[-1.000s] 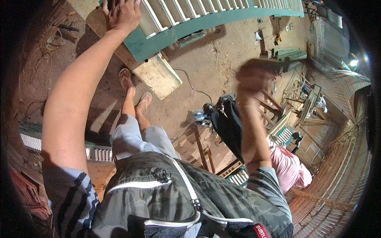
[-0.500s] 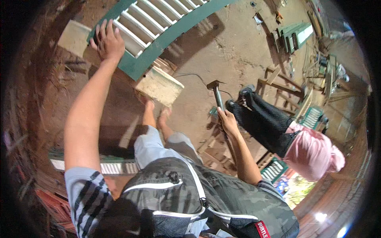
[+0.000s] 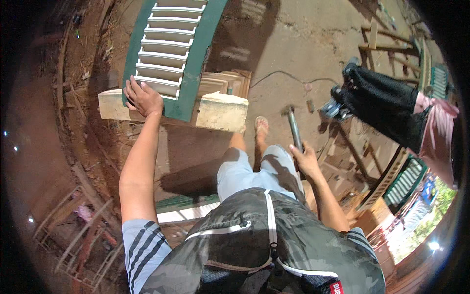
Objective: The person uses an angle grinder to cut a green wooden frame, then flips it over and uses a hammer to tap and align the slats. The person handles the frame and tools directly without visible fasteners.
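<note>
A green louvred shutter [image 3: 192,81] with white slats lies across a pale wooden beam [image 3: 223,111] at the upper left. My left hand [image 3: 145,99] rests flat on the shutter's near end, fingers spread over its green frame beside the lowest slat. On the right, my right hand [image 3: 306,160] is closed around the handle of a hammer [image 3: 293,126]. The hammer's head points away from me, above the ground and apart from the shutter.
Stacked wooden pieces [image 3: 227,82] sit behind the beam. A person in black trousers [image 3: 382,100] is at the right, near wooden frames and another green shutter [image 3: 405,183]. A dark cable [image 3: 289,74] crosses the dirt floor. Another white-slatted panel [image 3: 188,212] lies behind my legs.
My view has turned, so the shutter now runs more straight ahead. My left hand stays on the shutter's end. The hammer remains in my right hand, held a little lower in view.
</note>
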Demonstrator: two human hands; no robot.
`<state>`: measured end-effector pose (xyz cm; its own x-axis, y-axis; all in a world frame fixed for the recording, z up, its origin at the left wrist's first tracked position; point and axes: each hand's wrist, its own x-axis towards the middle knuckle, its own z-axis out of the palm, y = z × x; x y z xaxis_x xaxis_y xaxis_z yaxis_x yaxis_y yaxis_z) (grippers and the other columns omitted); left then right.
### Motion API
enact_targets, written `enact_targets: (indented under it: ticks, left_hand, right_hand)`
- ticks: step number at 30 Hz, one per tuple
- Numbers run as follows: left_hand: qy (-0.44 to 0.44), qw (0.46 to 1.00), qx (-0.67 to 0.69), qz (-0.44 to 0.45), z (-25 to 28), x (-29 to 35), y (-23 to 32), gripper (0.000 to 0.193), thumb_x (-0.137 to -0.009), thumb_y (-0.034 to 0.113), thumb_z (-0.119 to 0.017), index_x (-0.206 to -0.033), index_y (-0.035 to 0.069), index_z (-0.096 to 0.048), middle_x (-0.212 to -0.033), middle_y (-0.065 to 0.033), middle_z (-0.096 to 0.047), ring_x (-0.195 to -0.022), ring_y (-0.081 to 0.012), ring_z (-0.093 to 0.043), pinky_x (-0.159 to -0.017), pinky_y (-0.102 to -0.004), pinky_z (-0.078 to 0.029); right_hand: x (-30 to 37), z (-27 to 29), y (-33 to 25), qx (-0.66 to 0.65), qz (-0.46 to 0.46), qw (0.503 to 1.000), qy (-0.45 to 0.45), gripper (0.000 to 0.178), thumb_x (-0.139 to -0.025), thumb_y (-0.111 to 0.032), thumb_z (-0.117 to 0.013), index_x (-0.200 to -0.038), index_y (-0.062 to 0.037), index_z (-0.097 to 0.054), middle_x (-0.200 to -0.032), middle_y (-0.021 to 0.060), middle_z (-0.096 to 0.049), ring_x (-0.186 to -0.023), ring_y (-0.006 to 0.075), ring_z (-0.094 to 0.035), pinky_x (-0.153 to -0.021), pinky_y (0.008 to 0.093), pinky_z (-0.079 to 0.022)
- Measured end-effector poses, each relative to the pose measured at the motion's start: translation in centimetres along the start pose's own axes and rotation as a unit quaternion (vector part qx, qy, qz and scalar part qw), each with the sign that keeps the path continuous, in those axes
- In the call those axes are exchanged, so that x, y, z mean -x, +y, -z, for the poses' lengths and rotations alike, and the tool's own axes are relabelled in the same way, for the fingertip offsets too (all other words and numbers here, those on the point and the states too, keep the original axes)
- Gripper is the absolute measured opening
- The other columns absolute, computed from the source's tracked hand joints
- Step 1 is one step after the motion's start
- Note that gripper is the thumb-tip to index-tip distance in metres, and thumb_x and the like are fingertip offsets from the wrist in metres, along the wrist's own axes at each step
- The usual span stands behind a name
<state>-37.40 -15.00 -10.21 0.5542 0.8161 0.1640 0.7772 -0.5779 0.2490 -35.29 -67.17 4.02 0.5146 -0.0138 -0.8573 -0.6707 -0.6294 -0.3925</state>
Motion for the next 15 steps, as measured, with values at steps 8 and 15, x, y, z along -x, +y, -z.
enact_targets:
  ticks: [8, 15]
  left_hand:
    - [-0.014, 0.999, 0.002, -0.031, 0.3, -0.6, 0.2, 0.05, -0.107, 0.031, -0.04, -0.154, 0.013, -0.042, -0.161, -0.0108, -0.038, -0.152, -0.0319, -0.029, -0.119, -0.0633, -0.018]
    - [-0.026, 0.999, -0.016, -0.044, 0.7, -1.0, 0.6, 0.049, -0.107, 0.026, -0.04, -0.153, 0.008, -0.043, -0.159, -0.0162, -0.04, -0.148, -0.0358, -0.035, -0.12, -0.0542, -0.027]
  right_hand:
    - [-0.2, -1.8, -2.6, -0.097, 0.154, 0.982, 0.038, 0.028, -0.095, -0.023, -0.073, -0.103, 0.0016, -0.063, -0.07, 0.0064, -0.062, -0.062, 0.0178, -0.059, -0.058, 0.0337, -0.048]
    - [-0.3, -3.0, -3.0, -0.059, 0.059, 0.996, -0.001, 0.038, -0.095, -0.021, -0.072, -0.122, 0.0028, -0.059, -0.091, 0.0102, -0.066, -0.081, 0.0175, -0.059, -0.076, 0.0338, -0.05]
